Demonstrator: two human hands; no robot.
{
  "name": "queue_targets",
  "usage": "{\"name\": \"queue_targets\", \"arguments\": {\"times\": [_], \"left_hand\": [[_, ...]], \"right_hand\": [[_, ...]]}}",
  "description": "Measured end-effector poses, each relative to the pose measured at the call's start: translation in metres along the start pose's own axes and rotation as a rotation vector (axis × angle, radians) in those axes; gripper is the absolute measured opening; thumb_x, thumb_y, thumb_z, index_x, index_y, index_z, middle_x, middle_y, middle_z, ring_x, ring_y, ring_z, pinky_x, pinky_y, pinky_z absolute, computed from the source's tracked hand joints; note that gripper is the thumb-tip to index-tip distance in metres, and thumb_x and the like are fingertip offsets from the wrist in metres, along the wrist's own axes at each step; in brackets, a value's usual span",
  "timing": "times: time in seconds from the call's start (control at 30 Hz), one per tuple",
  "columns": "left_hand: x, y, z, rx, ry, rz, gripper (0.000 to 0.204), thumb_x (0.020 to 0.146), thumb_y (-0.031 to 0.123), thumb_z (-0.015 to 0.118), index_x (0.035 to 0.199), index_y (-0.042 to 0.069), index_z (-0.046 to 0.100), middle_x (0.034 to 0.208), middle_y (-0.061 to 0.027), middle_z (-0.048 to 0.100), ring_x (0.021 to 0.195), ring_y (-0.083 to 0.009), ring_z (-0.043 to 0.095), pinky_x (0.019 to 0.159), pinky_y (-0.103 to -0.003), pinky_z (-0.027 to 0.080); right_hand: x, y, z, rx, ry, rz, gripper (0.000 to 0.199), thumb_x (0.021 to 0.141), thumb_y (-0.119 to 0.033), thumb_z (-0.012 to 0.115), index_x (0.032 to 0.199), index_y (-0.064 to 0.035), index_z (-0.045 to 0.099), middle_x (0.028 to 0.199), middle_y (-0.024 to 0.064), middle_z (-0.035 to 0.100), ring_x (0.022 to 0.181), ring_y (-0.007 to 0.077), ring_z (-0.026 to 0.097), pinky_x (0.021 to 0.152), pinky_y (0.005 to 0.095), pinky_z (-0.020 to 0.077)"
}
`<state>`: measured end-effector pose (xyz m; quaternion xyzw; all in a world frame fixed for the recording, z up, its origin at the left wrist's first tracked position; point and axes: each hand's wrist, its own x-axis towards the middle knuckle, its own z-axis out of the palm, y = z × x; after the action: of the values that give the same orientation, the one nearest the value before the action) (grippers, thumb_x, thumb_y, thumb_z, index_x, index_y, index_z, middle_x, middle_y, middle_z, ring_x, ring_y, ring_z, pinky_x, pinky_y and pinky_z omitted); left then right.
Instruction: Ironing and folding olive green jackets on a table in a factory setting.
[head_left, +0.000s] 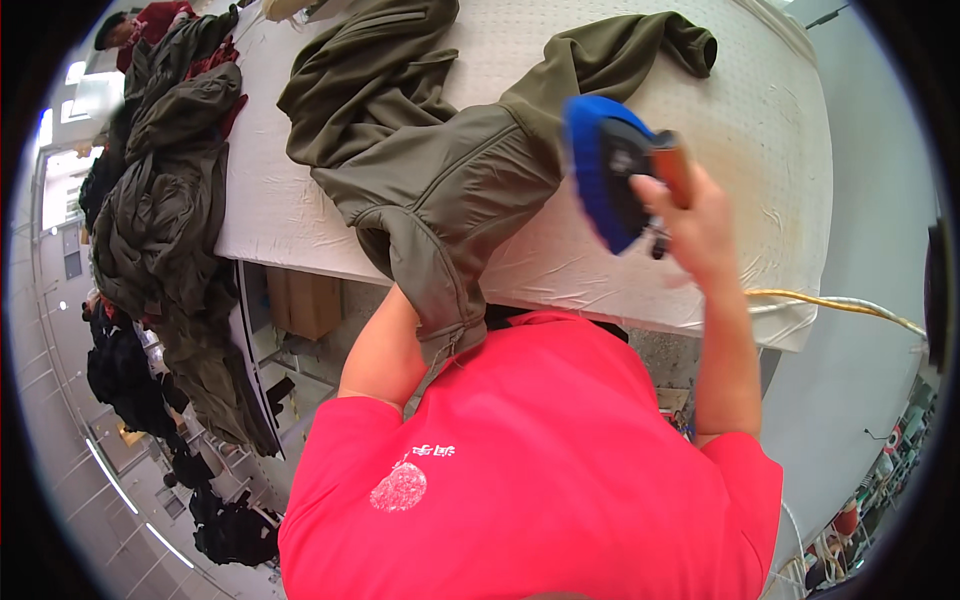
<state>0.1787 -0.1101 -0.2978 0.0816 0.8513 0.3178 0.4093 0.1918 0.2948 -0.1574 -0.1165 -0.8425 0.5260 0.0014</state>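
My right hand (695, 225) is closed round the brown handle of a steam iron (610, 170) with a blue base and a dark body. The iron is held up and tilted, apart from the cloth, right of the garment. An olive-green jacket (470, 180) lies on the padded white table (720, 110), one sleeve stretched toward the far right. My left forearm (385, 345) goes into the jacket's near opening, by the hood or collar. Cloth covers my left hand, so its fingers are hidden.
A heap of olive and dark garments (165, 210) hangs along the table's left side. Yellow and white cords (835, 302) run off at the right. Below the table stands a cardboard box (305, 302). Another person (145, 30) is at the far left.
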Motion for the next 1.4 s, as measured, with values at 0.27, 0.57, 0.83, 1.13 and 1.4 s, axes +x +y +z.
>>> {"name": "queue_targets", "arguments": {"times": [0.27,0.57,0.83,1.13,1.4], "left_hand": [[0.025,0.125,0.012,-0.247,0.582,0.427,0.034,0.110,0.021,0.036,0.130,0.006,0.059,0.112,-0.0031,0.061,0.100,-0.0130,0.057,0.091,-0.025,0.047],[0.019,0.143,-0.010,-0.547,0.393,0.320,0.033,0.109,0.019,0.038,0.128,0.004,0.061,0.112,-0.0051,0.064,0.100,-0.0154,0.059,0.092,-0.025,0.047],[-0.005,0.162,-0.008,-0.750,0.017,0.133,0.031,0.107,0.016,0.042,0.125,0.002,0.063,0.113,-0.0080,0.067,0.100,-0.0183,0.061,0.094,-0.025,0.047],[0.042,0.111,0.057,-1.164,-0.268,0.403,0.029,0.108,0.015,0.045,0.127,0.000,0.061,0.113,-0.0091,0.065,0.099,-0.0178,0.060,0.092,-0.028,0.048],[0.024,0.062,0.051,-1.105,-0.022,0.431,0.031,0.109,0.019,0.045,0.127,-0.001,0.059,0.117,-0.0087,0.063,0.107,-0.0177,0.059,0.093,-0.025,0.047]], "right_hand": [[0.005,-0.048,0.046,-0.382,-0.074,-0.369,0.034,0.088,-0.026,0.080,0.112,-0.0042,0.070,0.097,0.0165,0.074,0.081,0.0261,0.074,0.072,0.0384,0.0557],[0.049,0.119,-0.090,-0.734,0.091,0.341,0.041,0.088,-0.037,0.075,0.115,-0.0073,0.071,0.098,0.0175,0.074,0.093,0.0351,0.071,0.082,0.0441,0.0526],[0.024,0.031,-0.022,-0.491,0.238,-0.034,0.046,0.095,-0.046,0.068,0.092,-0.0004,0.070,0.081,0.0139,0.072,0.080,0.0224,0.073,0.069,0.0334,0.0550],[0.039,0.006,0.101,0.306,-0.650,0.500,0.076,0.100,-0.069,0.040,0.075,-0.0016,0.064,0.061,0.0107,0.066,0.049,0.0202,0.065,0.048,0.0281,0.0501],[0.041,-0.048,0.127,0.332,-0.726,0.842,0.061,0.101,-0.057,0.052,0.091,0.0012,0.067,0.074,0.0143,0.071,0.058,0.0233,0.068,0.049,0.0328,0.0522]]}}
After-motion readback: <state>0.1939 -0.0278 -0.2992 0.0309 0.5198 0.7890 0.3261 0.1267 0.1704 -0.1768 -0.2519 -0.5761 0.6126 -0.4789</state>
